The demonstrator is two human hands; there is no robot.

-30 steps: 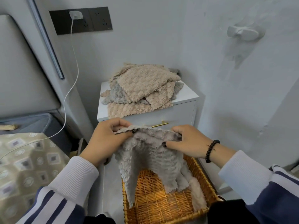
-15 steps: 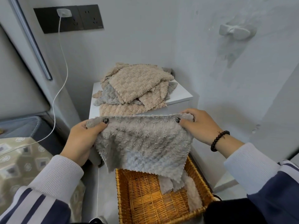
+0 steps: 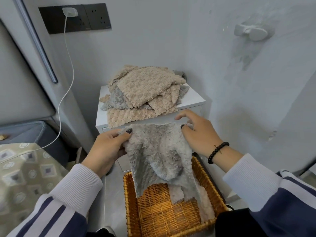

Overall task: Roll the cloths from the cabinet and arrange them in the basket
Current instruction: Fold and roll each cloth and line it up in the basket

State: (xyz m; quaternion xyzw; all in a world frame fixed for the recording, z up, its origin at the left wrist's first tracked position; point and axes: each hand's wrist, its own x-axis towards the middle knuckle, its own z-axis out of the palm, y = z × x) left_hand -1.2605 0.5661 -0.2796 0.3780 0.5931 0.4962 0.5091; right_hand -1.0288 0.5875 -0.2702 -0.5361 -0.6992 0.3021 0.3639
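A fluffy grey cloth (image 3: 159,151) hangs in front of me above the wicker basket (image 3: 131,202). My left hand (image 3: 107,151) pinches its upper left corner between thumb and fingers. My right hand (image 3: 199,134) holds the upper right corner with the thumb, its index finger stretched out. The cloth's lower edge droops into the basket, where a pale rolled cloth (image 3: 205,202) lies along the right wall. A heap of beige and grey cloths (image 3: 145,93) lies on the white cabinet (image 3: 193,100) behind.
A wall stands close on the right with a white hook (image 3: 249,32). A white charging cable (image 3: 68,79) runs from the black socket panel (image 3: 75,19) down to the bed with the patterned cover (image 3: 25,177) at the left.
The cloth went from bunched to stretched wide between both hands, and now the hands have come closer again, so it sags in the middle. My right index finger has lifted off.
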